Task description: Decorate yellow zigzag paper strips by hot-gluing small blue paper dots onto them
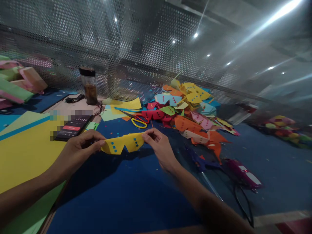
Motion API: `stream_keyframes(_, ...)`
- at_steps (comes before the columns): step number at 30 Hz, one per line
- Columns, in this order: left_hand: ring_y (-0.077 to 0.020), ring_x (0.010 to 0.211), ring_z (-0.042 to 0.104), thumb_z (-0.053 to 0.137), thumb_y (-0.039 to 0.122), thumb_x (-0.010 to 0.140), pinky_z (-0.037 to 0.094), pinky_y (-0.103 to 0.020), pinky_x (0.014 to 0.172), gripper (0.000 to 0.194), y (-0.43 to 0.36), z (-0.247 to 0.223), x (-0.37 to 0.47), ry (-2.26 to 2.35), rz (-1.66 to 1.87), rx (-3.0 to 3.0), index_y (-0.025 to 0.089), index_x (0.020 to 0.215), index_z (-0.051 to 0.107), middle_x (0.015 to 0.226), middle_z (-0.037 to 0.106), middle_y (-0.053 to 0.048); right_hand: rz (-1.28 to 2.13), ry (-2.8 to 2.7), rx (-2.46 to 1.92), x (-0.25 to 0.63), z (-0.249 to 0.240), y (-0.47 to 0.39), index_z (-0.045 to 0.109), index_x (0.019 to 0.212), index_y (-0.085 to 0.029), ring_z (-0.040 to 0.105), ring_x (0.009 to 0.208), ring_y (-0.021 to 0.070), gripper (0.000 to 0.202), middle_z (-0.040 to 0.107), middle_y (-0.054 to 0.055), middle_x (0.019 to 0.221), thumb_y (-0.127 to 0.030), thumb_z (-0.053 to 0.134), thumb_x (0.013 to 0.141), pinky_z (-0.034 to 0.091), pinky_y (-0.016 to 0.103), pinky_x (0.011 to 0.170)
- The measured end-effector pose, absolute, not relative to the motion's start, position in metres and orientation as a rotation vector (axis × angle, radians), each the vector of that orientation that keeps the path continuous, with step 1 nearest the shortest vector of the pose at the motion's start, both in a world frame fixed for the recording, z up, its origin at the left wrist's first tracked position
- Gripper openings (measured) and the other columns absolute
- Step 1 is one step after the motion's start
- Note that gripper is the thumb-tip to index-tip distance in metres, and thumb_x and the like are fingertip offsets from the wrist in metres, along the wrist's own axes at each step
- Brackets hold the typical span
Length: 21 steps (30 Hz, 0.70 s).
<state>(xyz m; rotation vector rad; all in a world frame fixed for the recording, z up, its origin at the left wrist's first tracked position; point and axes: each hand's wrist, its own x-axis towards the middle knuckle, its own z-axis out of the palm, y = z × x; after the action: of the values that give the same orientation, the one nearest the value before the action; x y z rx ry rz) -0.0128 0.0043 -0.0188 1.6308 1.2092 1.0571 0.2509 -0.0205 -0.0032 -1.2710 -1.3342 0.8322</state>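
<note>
A yellow paper cutout (pixel 118 145) with a notch in its lower edge and small blue squares on both halves is stretched between my two hands above the blue table (pixel 117 201). My left hand (pixel 84 144) pinches its left end between thumb and fingers. At its right end, my right hand (pixel 158 146) grips the corner the same way. Just beyond the cutout lie scissors (pixel 138 123) with red and yellow handles. Behind my right hand rises a heap of similar cutouts (pixel 187 107) in yellow, orange, red, pink and light blue.
A phone (pixel 73 127) and large yellow sheets (pixel 26 156) lie at left. Behind them stands a black-lidded jar (pixel 90 87). A glue gun (pixel 203 161) and a magenta device (pixel 243 174) with a black strap are at right. Perforated metal (pixel 117 48) walls the back.
</note>
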Motion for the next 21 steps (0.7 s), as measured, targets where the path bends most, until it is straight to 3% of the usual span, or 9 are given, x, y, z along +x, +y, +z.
stream_keyframes(4,-0.0217,0.087,0.064,0.073,0.052,0.081,0.051,-0.030,0.066,0.027,0.004,-0.021,-0.013,1.186,1.133,1.652,0.025,0.086,0.076,0.106,0.069,-0.005,0.866,-1.277,-1.251,0.252,-0.006,-0.027,0.066,0.079,-0.022,0.061,0.079,0.0182,0.025,0.066,0.001,0.080,-0.044,0.075,0.082,0.052,0.030,0.076)
stream_keyframes(8,-0.0263,0.105,0.063,0.072,0.052,0.083,0.054,-0.033,0.078,0.026,0.003,-0.023,-0.016,1.234,1.171,1.714,0.028,0.094,0.077,0.117,0.066,-0.005,0.884,-1.246,-1.233,0.252,-0.006,-0.030,0.067,0.081,-0.021,0.059,0.077,0.0167,0.025,0.064,0.000,0.080,-0.045,0.076,0.082,0.051,0.029,0.074)
stream_keyframes(13,-0.0217,0.099,0.063,0.069,0.053,0.087,0.052,-0.035,0.089,0.032,0.003,-0.026,-0.018,1.309,1.171,1.737,0.031,0.110,0.073,0.129,0.061,-0.002,0.867,-1.210,-1.211,0.250,-0.007,-0.032,0.066,0.081,-0.021,0.057,0.073,0.0146,0.024,0.061,-0.002,0.077,-0.043,0.075,0.084,0.048,0.026,0.070)
stream_keyframes(21,-0.0255,0.097,0.070,0.072,0.057,0.083,0.057,-0.036,0.085,0.049,0.003,-0.022,-0.012,1.306,1.078,1.520,0.026,0.121,0.071,0.111,0.078,-0.005,0.805,-1.240,-1.262,0.250,-0.004,-0.034,0.064,0.083,-0.022,0.058,0.066,0.0144,0.026,0.060,-0.002,0.071,-0.046,0.072,0.086,0.051,0.026,0.065)
